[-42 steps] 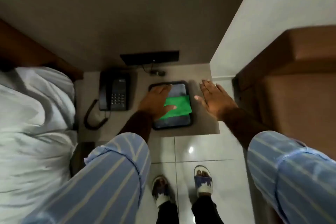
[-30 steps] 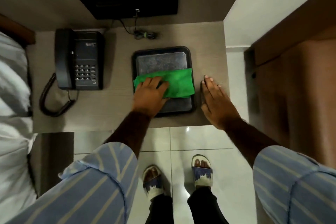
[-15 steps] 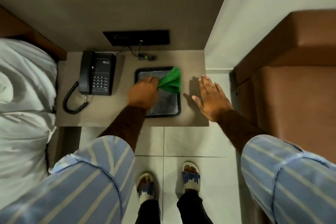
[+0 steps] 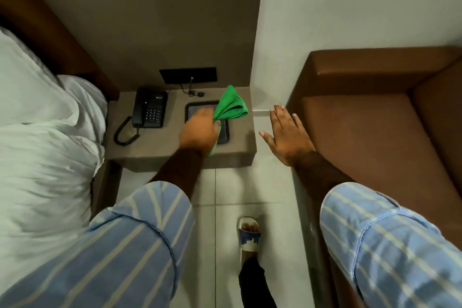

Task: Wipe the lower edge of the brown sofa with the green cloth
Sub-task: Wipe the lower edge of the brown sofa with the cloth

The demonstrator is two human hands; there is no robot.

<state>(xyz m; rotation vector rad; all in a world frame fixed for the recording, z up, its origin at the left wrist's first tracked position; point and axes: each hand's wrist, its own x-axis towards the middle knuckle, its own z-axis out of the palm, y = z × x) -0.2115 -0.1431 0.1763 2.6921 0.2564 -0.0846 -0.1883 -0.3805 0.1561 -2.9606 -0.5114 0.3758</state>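
Observation:
My left hand (image 4: 199, 132) grips the green cloth (image 4: 231, 105), which bunches up and sticks out above and to the right of the fist, lifted over the black tray (image 4: 226, 135). My right hand (image 4: 287, 134) hovers flat with fingers spread, just left of the brown sofa (image 4: 380, 132). The sofa fills the right side; its seat and armrest show, and its lower front edge (image 4: 303, 207) runs down along the floor tiles beside my right forearm.
A bedside table (image 4: 175, 152) carries a black telephone (image 4: 149, 107) with a coiled cord. White bedding (image 4: 42, 147) lies on the left. One sandalled foot (image 4: 248, 235) stands on the pale tiled floor (image 4: 265, 187) between table and sofa.
My left hand closed on the cloth lying flat on the tray and lifted it bunched up. My right hand rose off the table and shifted right toward the sofa.

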